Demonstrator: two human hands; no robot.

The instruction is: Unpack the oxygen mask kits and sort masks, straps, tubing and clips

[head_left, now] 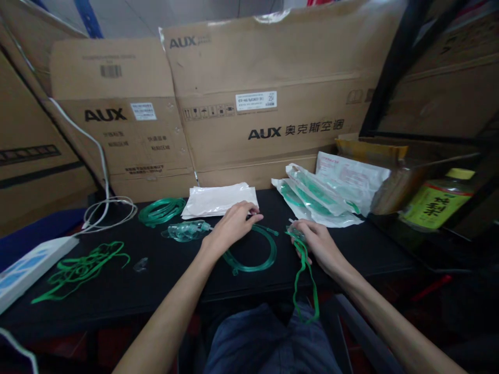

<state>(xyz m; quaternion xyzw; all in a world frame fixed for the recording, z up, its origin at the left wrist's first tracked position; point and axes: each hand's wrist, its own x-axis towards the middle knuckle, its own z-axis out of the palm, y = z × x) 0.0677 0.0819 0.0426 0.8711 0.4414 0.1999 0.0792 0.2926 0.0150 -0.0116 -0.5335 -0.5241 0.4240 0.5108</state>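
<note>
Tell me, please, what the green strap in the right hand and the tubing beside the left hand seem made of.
Green strap: probably fabric, perhaps elastic, matte, as it hangs limp from the right hand. Tubing: likely flexible plastic, slightly glossy; it looks translucent, curving smoothly.

Our black tabletop [117,288] carries a white power strip [37,265], tangled green straps [83,267], coiled green tubing [147,214], clear green plastic pieces [187,230], white packets [220,201], a looped green tube [253,268] and clear-fronted pouches [314,195].

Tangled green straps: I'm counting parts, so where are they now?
In the head view, the tangled straps lie at left on the black table, between the white power strip and a small clear piece.
</note>
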